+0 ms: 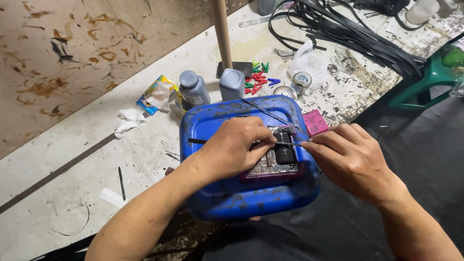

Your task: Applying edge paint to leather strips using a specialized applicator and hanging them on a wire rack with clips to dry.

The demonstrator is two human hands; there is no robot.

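- The left hand [231,147] rests on top of a blue plastic container [227,193], its fingers curled down onto a small dark device [284,153] that lies open in a purple frame [270,175].
- The right hand [349,157] comes in from the right, fingers pinched shut on a thin metal tool [286,143] whose tip reaches across the device toward the left thumb.
- What the left fingers grip is partly hidden by the hand itself (they look closed around the tool's far end or the device's edge, and the view cannot tell which).
- The device sits near the middle of the container's scuffed top, between the two hands; a second thin rod [268,112] lies diagonally on the container just behind it.
- A pink block [315,122] lies at the container's right rear corner, just beside the right fingers.
- Two grey bottles [193,90] stand on the stained counter [58,193] behind the container, near a wooden pole [222,31].
- Red, green and blue pegs [258,79] lie scattered beside a white plastic bag [309,60].
- Black cables [348,31] are piled at the far right, and crumpled tissue [126,121] lies to the left.
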